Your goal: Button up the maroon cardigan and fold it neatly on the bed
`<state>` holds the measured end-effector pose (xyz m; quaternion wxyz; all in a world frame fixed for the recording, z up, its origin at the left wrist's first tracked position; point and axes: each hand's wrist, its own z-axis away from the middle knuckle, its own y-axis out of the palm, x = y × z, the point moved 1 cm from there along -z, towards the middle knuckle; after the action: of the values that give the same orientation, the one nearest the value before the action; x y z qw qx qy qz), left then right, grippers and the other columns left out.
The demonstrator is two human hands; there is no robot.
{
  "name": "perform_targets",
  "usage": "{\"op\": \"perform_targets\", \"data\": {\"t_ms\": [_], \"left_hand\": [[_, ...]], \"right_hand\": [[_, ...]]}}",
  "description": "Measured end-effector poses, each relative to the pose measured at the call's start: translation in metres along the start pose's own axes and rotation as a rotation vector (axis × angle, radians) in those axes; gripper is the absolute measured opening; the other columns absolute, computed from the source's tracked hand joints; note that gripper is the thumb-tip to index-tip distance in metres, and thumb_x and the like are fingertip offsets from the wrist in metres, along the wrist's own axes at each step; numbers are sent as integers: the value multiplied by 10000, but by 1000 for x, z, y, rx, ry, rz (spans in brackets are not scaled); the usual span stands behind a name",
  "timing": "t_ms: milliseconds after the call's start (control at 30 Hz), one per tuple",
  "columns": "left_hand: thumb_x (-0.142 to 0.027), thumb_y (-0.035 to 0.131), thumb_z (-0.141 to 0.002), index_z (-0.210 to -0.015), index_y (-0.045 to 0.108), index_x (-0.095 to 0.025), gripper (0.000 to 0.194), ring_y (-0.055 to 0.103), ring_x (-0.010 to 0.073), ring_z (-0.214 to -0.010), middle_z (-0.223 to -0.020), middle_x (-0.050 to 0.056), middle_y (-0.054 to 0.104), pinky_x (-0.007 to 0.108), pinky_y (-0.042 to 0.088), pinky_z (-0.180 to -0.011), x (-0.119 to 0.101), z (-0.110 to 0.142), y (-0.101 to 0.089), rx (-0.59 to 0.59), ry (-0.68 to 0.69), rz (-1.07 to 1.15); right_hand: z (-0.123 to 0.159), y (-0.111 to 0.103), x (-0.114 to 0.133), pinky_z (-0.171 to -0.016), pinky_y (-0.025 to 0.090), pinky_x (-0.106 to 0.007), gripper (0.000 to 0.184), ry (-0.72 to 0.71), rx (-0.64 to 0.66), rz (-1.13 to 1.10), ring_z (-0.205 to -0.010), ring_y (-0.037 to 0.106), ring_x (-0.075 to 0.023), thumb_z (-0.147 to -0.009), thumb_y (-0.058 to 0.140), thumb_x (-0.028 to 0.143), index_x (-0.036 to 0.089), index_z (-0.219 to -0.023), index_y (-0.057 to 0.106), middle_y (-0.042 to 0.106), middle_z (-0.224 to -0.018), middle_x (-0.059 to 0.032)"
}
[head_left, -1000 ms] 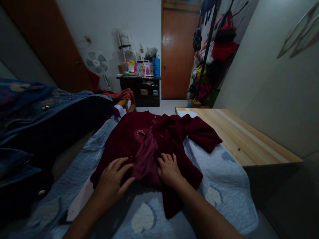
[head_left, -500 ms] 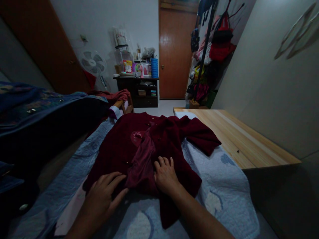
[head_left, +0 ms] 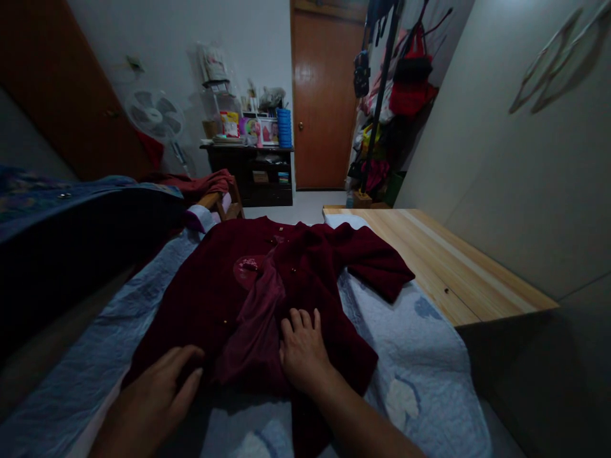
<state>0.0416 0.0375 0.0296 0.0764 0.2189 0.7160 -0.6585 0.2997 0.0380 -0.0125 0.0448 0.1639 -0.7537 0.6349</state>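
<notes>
- Pale-blue quilt (head_left: pixel 429 343), spread out; wooden board (head_left: pixel 410 248) at its right; standing fan (head_left: pixel 153 116) and brown door (head_left: pixel 324 95) behind.
- Maroon jacket (head_left: pixel 191 286): laid on the quilt, front parted, lining (head_left: pixel 251 324) showing.
- Left hand (head_left: pixel 153 391): at the jacket's near left edge, thumb and fingers apart.
- Right hand (head_left: pixel 303 350): on the jacket beside the lining, fingers slightly spread.

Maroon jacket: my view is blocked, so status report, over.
Right hand resting on maroon jacket. Left hand open at its near edge, contact unclear. Jacket lies open on blue quilt, lining showing. No obstruction visible.
</notes>
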Motion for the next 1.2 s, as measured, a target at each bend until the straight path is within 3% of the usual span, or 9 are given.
{"op": "perform_targets", "data": {"t_ms": [200,367,467,633,833,967,1200], "left_hand": [[-568,639,-692,-991,644,-253,435,663,224,-787,-862,-7,705,240,515,-613,-27,-16,-9,-144,-214,455],[-529,640,-725,-1018,619,-201,441,645,207,-757,-870,20,682,252,520,-630,-67,-28,19,26,-215,801],[-494,629,-734,-965,632,-195,378,640,222,-843,-901,31,684,273,516,-731,-77,-34,40,101,-156,763],[-434,588,-741,-918,631,-207,292,632,232,-882,-903,28,687,301,484,-804,-74,-40,63,146,-129,597],[-276,523,-697,-767,550,-207,102,558,177,-722,-728,-19,589,253,424,-677,-71,-59,68,324,12,455],[-260,510,-652,-721,492,-202,92,488,154,-660,-675,-34,503,236,386,-603,-66,-70,69,402,-6,571],[-357,579,-677,-730,517,-194,182,496,159,-661,-669,-34,496,241,411,-627,-58,-67,71,320,-105,667]], "right_hand": [[0,2,-1,-1120,153,-565,298,6,-13,-21,-1254,404,-291,-882,482,320,203,-1140,573,511,-1337,-111],[0,1,-1,-1115,159,-577,297,2,-18,-28,-1259,401,-295,-889,473,328,198,-1133,580,515,-1333,-120],[1,1,0,-1111,162,-585,321,0,-27,-33,-1271,393,-297,-916,432,362,194,-1150,575,511,-1341,-130],[1,1,0,-1114,162,-584,319,3,-32,-43,-1262,404,-295,-931,403,359,194,-1142,575,515,-1336,-125],[0,0,1,-1114,164,-580,307,6,-18,-52,-1251,408,-296,-917,427,373,196,-1116,581,521,-1317,-119],[-1,-1,1,-1117,158,-573,293,11,-15,-52,-1243,410,-289,-914,430,350,197,-1116,576,520,-1314,-115],[-1,-1,2,-1112,148,-585,276,19,-13,-77,-1244,402,-285,-916,423,349,195,-1084,578,522,-1292,-114]]}}
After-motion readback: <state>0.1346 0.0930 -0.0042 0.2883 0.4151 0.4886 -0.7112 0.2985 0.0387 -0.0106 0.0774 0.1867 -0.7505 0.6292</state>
